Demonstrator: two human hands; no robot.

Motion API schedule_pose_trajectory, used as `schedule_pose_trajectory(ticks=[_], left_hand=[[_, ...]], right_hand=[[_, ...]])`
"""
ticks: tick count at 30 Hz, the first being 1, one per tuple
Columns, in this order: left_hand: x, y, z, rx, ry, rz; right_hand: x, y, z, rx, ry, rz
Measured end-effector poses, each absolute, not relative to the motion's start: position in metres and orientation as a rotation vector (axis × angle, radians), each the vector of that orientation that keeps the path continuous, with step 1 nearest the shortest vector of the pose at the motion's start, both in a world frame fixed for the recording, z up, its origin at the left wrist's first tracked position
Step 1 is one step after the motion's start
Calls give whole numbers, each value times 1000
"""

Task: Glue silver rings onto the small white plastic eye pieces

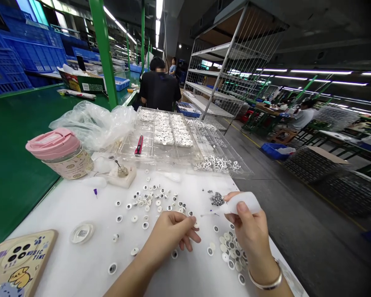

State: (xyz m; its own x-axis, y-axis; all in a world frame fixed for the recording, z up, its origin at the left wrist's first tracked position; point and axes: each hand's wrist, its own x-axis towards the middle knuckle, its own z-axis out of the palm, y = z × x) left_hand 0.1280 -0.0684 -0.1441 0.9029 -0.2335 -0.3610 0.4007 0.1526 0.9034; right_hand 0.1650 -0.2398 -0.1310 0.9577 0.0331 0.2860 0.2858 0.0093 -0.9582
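My right hand (250, 231) grips a white plastic squeeze bottle (243, 203), whose thin needle tip points left above the white work sheet (80, 218). My left hand (170, 233) pinches a small white plastic eye piece (195, 223) between its fingertips, close to that needle tip. Several similar eye pieces (151, 202) lie scattered across the sheet. A loose heap of them (231, 249) sits under my right hand. A small pile of dark tiny parts (217, 199) lies just beyond the bottle.
A transparent compartment tray (176, 138) holds sorted eye pieces and a red utility knife (139, 144). A pink-lidded jar (60, 152), a plastic bag, a small bottle on a white block, and a phone (18, 264) surround the sheet. A person in black sits beyond.
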Motion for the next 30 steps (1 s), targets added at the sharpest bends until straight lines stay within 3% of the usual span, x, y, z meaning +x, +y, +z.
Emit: schedule_pose_trajectory(ticks=[30], left_hand=[[127,-66,-142,1322,104,-577]], right_hand=[[150,-235,-140,-1644,-415,-418]])
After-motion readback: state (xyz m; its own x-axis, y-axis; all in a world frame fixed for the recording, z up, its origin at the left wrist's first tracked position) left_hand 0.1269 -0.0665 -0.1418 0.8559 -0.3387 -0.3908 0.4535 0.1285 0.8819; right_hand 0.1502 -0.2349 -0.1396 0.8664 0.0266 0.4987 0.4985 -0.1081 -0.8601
